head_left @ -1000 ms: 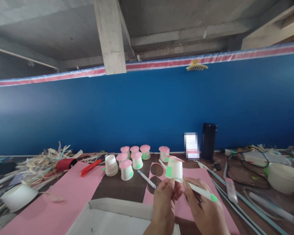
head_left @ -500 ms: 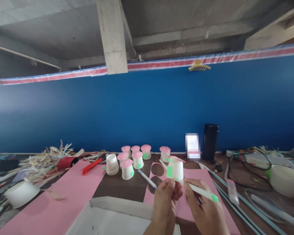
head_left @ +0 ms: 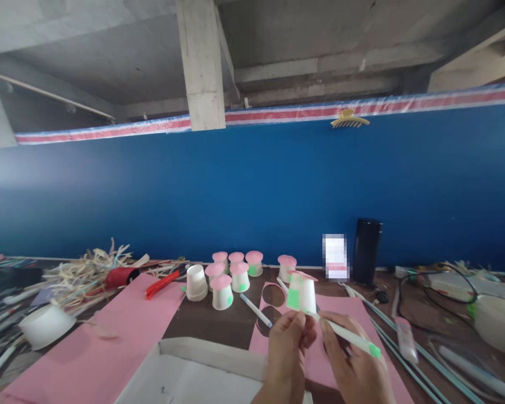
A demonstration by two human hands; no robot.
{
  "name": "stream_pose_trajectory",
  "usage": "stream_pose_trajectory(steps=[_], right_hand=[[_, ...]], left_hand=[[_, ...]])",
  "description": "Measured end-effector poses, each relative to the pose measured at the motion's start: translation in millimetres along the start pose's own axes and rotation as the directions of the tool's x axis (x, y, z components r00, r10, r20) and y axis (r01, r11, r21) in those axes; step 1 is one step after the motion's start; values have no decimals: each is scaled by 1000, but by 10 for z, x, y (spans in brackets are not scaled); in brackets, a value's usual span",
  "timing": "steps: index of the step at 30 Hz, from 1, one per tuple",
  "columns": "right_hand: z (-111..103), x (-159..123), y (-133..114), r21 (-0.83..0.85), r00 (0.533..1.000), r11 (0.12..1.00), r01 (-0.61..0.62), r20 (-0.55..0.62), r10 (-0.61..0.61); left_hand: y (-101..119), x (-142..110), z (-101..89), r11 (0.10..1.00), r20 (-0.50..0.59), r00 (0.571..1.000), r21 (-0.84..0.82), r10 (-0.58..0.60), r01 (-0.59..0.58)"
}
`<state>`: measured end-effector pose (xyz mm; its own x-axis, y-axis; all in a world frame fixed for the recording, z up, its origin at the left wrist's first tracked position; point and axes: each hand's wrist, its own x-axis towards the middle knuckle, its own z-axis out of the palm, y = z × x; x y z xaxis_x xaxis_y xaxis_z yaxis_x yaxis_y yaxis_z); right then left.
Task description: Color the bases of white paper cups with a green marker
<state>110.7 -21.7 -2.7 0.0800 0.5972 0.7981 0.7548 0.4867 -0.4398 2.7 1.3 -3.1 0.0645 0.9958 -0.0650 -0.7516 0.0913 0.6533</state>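
Pinched in my left hand is the lower rim of an upside-down paper cup, which has a pink paper disc on top and green patches on its side. My right hand grips a white marker with a green end; its tip meets the cup near the rim, by my left fingertips. Behind to the left stand several more upturned paper cups with pink discs and green marks. One similar cup stands alone just behind the held one. A plain white stack of cups has no disc.
Pink paper sheets lie on both sides, the right one with round cut-outs. A white box lid is in front. Around are red-handled scissors, another marker, a black bottle, pale tubes and a glue bottle.
The whole view has shifted slightly, so things sit a little further right and lower. Both hands keep their hold on the cup and the marker, with little other movement.
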Motion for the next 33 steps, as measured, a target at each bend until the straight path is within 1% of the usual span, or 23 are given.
stream_pose_trajectory(steps=[3,8,13,15,22,33], right_hand=[[12,-5,10,0,1000,1000,6,-5,-6],[27,-4,10,8,1000,1000,13,5,-13],[17,-13,1,26,1000,1000,-9,5,9],[12,-13,0,26,1000,1000,-12,10,12],[-1,-12,15,10,999,1000,-23,42,23],[18,-20,16,11,1000,1000,-20,17,20]], left_hand=[[-2,8,-3,1000,9,1000,-13,11,-11],[-17,19,-14,999,-6,1000,-45,7,-7],[-1,2,10,998,8,1000,-59,25,-24],[7,-4,22,998,21,999,-58,26,-25],[16,-25,43,999,13,1000,-31,14,-14],[-66,63,-90,999,-23,1000,49,-18,19]])
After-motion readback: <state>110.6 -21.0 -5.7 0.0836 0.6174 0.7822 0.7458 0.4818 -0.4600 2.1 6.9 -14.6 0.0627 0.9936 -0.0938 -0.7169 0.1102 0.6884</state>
